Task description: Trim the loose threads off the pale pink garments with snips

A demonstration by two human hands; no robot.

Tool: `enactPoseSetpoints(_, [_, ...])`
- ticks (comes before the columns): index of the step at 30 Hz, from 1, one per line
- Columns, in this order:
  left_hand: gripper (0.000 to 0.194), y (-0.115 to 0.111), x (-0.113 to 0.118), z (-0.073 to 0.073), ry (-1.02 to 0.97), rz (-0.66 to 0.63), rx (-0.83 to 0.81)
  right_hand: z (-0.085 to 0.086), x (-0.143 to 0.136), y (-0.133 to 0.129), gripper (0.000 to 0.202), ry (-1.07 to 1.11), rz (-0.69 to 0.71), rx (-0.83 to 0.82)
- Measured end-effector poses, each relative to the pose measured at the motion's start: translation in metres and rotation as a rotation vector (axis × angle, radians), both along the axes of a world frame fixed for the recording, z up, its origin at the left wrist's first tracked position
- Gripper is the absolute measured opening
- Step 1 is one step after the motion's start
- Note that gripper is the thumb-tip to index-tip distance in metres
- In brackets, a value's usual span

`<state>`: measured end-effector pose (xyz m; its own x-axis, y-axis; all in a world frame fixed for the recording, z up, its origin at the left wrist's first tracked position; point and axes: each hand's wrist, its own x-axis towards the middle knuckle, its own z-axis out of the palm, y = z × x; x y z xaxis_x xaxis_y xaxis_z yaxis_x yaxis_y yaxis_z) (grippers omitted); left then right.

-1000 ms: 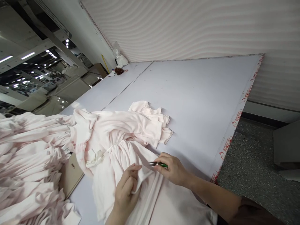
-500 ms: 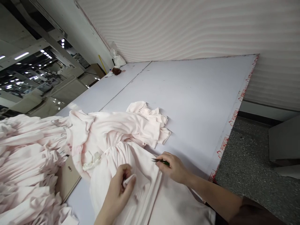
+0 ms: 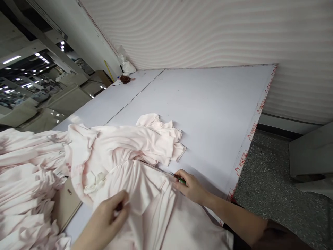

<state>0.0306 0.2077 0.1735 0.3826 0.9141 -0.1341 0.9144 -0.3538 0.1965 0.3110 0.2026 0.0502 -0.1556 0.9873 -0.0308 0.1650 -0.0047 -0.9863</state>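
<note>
A pale pink ruffled garment [image 3: 137, 140] lies spread on the table in front of me. My left hand [image 3: 105, 217] is closed in a pinch on a fold of its cloth, over the garment's lower part. In my right hand [image 3: 191, 187] is a pair of thread snips [image 3: 182, 181] with a green handle; the dark, thin blades point left, close above the cloth edge. The fingers around the handle hide part of it. Off-white gathered trim [image 3: 95, 181] shows at the garment's left side.
A heap of similar pink garments [image 3: 23, 187] fills the left side, with a tan board [image 3: 66, 205] beside it. A dark reddish bundle [image 3: 125, 79] and a white plastic bag [image 3: 128, 66] sit at the table's far corner. Red-printed tape [image 3: 251, 132] runs along the right table edge [image 3: 243, 156].
My left hand has moved left and slightly down, drawing the cloth with it. My right hand keeps the snips near the same cloth edge. The whole view has shifted slightly.
</note>
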Motion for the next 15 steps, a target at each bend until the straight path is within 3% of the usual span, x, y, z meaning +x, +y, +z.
enactPoseSetpoints(3, [0.015, 0.001, -0.018, 0.01, 0.353, 0.167, 0.022, -0.003, -0.01, 0.004, 0.009, -0.057, 0.001, 0.014])
enactPoseSetpoints(6, [0.023, -0.001, -0.004, -0.007, 0.576, 0.147, 0.103, -0.005, -0.024, 0.015, 0.012, -0.135, -0.015, 0.018])
enactPoseSetpoints(10, [0.037, -0.002, 0.033, -0.041, 0.38, -0.146, 0.291, -0.005, -0.041, 0.028, 0.003, -0.207, -0.038, 0.053])
enactPoseSetpoints(13, [0.042, 0.01, 0.061, -0.052, 0.219, -0.03, 0.19, -0.005, -0.046, 0.027, 0.004, -0.186, -0.06, 0.131])
enactPoseSetpoints(15, [0.034, 0.022, 0.076, -0.054, 0.202, 0.084, 0.074, -0.008, -0.046, 0.023, 0.008, -0.197, -0.119, 0.147])
